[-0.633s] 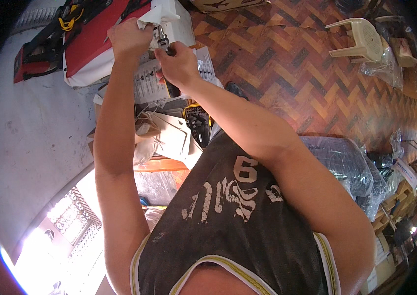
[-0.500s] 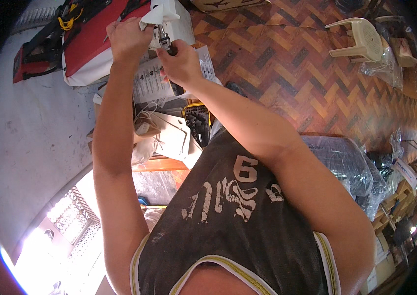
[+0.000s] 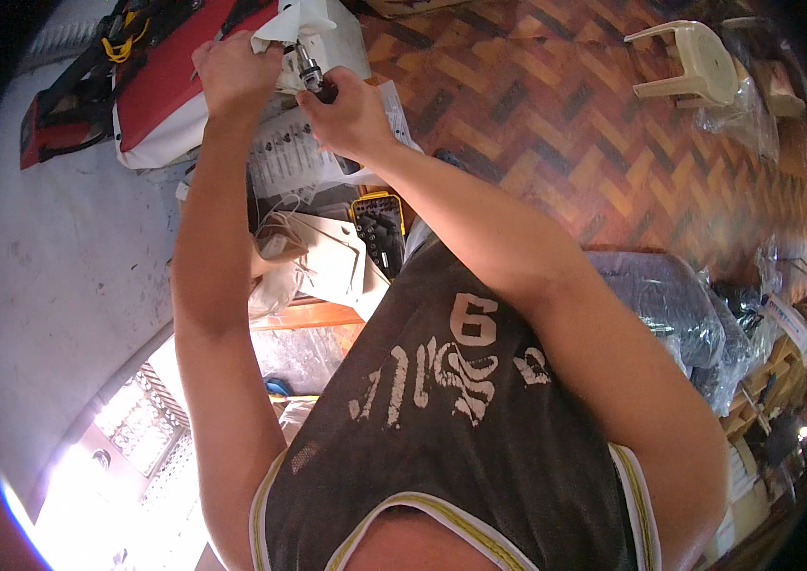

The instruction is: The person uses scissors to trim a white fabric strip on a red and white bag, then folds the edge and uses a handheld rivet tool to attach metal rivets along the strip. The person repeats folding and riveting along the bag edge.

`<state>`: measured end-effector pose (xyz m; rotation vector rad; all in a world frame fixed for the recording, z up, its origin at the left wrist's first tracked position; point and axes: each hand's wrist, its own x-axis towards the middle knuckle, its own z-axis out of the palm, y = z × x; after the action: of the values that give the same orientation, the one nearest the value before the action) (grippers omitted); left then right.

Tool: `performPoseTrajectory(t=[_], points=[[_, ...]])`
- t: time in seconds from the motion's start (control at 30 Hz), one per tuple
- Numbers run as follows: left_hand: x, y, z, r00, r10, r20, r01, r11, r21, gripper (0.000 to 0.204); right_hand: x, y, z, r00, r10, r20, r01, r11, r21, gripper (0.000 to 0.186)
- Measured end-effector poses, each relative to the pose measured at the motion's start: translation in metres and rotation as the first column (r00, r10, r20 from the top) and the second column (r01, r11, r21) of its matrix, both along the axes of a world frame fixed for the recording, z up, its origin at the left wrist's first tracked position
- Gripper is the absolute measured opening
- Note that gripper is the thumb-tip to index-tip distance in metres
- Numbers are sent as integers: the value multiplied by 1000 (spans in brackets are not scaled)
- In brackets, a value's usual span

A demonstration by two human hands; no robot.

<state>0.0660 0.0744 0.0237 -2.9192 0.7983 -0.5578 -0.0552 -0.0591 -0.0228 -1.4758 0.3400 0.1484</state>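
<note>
My right hand point(image 3: 351, 116) is closed round a screwdriver point(image 3: 308, 70) with a silver shaft and a dark handle, mostly covered by my palm. Its tip points up at a curved white piece point(image 3: 297, 23) on the edge of a red and white boxy object point(image 3: 167, 88). I cannot tell whether the tip touches it. Just left of that, my left hand point(image 3: 238, 76) is closed at the white piece's near edge, its fingertips partly hidden. Below the right hand lies a black and yellow bit case point(image 3: 380, 234) holding several dark bits.
Printed paper sheets point(image 3: 280, 152) and cream panels point(image 3: 327, 266) with a white cord lie below my hands. A black strap with a yellow tie point(image 3: 124, 40) rests on the red top. Over the wood-pattern floor point(image 3: 508, 124), a cream plastic stool point(image 3: 698, 67) stands at right, near plastic-wrapped goods point(image 3: 655, 300).
Both hands, the screwdriver and the surroundings sit slightly further left and up in view. The screwdriver's lower handle is now more hidden. Both hands keep their hold.
</note>
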Motion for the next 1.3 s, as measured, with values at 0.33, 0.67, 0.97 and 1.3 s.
performPoseTrajectory(t=[0.33, 0.67, 0.97, 1.3], points=[[-4, -11, 12, 989, 130, -76, -125, 989, 74, 38, 6, 13, -18, 991, -84, 102, 92, 992, -82, 32], [-2, -5, 7, 983, 143, -118, -145, 989, -9, 40, -1, 14, -10, 983, -113, 142, 137, 976, -168, 35], [-1, -5, 4, 987, 127, -98, -132, 990, -50, 37, -1, 15, -5, 989, -129, 71, 137, 983, -122, 36], [-1, -5, 3, 979, 170, -116, -174, 984, -25, 35, 0, 21, 2, 990, -143, 5, 143, 984, -108, 34]])
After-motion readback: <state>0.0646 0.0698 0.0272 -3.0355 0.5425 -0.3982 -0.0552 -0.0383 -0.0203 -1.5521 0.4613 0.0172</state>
